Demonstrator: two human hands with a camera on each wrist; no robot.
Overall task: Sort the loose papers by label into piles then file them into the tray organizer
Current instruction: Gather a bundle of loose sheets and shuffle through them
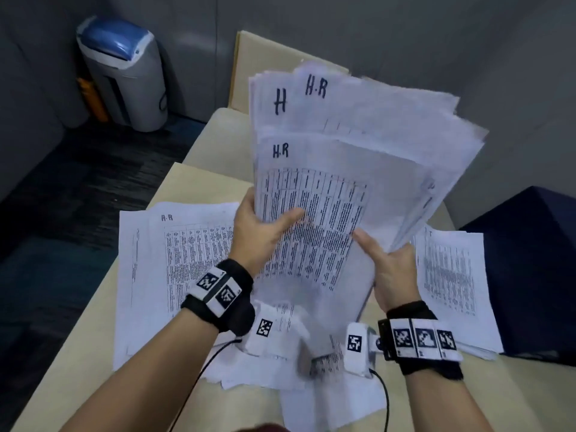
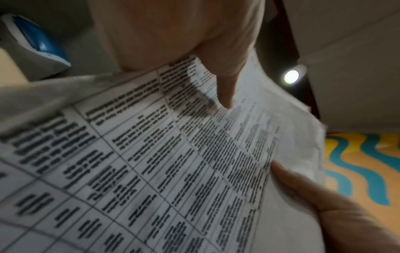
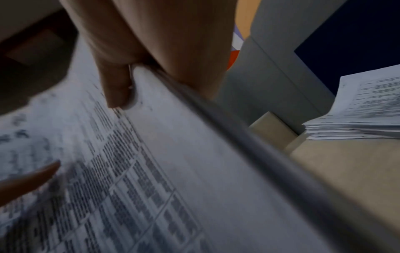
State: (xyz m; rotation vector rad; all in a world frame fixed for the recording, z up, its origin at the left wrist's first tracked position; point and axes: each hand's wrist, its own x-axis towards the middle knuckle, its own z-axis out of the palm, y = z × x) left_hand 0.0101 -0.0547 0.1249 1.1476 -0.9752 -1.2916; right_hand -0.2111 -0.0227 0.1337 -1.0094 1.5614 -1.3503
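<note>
White papers fill both our hands: our left hand (image 1: 261, 226) and right hand (image 1: 386, 266) grip a fanned stack (image 1: 349, 157) marked H.R above the table (image 1: 78, 353). Two piles (image 1: 174, 260) already lie there; we judge sorting half done, and no tray organizer is visible.

Beige table (image 1: 93, 332), 2 paper piles (image 1: 174, 269)

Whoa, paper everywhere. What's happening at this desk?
A person is sorting printed sheets by handwritten label. Both hands hold up a fanned stack of papers, the left hand gripping its left edge and the right hand its lower right; the visible labels read H.R. An H.R pile lies on the desk at left, and another pile at right.
</note>
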